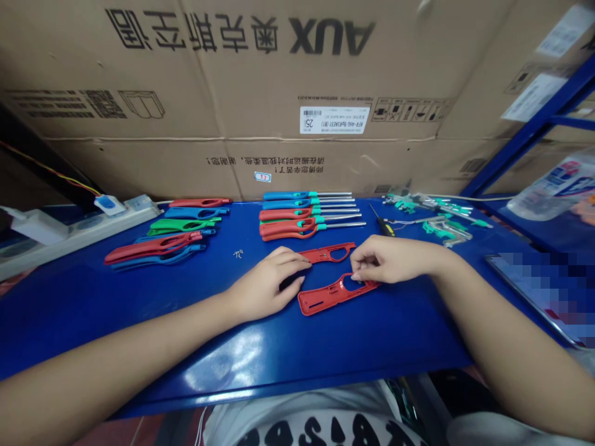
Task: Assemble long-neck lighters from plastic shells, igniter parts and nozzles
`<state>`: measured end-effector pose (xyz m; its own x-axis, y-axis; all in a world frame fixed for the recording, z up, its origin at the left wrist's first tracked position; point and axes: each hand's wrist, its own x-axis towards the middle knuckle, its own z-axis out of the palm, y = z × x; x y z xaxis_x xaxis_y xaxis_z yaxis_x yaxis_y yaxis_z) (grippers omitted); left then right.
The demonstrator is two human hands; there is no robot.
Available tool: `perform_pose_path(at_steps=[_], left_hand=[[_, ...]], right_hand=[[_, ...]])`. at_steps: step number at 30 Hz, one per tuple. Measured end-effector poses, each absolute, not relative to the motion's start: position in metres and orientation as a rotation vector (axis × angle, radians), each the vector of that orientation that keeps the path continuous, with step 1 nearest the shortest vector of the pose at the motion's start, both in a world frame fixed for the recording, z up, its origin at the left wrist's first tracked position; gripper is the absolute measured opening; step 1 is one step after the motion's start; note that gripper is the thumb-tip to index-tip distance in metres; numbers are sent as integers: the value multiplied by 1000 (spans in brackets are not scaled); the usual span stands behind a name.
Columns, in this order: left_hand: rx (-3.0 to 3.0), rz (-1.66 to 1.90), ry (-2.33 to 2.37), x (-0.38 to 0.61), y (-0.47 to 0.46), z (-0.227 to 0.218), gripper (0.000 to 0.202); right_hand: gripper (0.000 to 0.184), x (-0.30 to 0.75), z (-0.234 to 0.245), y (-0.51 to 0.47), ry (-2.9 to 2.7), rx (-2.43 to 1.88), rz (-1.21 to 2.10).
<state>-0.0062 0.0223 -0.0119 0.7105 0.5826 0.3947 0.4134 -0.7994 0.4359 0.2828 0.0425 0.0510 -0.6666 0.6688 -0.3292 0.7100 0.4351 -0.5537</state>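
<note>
Two red lighter casing halves lie on the blue table in front of me, hollow side up. The nearer casing half [320,301] is slightly tilted to the right; the farther casing half [320,254] is behind it. My left hand [272,282] rests at their left, fingertips at the farther half's end and thumb apart, close to the nearer half. Bent and pinched together, the fingers of my right hand [379,260] are over the finger-loop end of the nearer half. Whatever lies between those fingertips is hidden.
Assembled lighters [288,215] with metal tubes lie in a row behind. Coloured casings [153,248] are stacked at left beside a power strip [79,229]. Small screws [238,253], a screwdriver [385,227], green-and-metal inner parts [446,229] and a phone [539,297] lie around. Cardboard [186,111] stands behind.
</note>
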Motion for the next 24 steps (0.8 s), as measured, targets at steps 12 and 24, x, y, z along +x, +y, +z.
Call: perform_pose_path(at_steps=[12,24], left_hand=[[2786,1074,1293,-36,57,3,26],[2910,941,1288,-54,87,-11,29]], right_hand=[[35,275,39,50,2747,1333,-687],[38,284,3,82,3070,1662,226]])
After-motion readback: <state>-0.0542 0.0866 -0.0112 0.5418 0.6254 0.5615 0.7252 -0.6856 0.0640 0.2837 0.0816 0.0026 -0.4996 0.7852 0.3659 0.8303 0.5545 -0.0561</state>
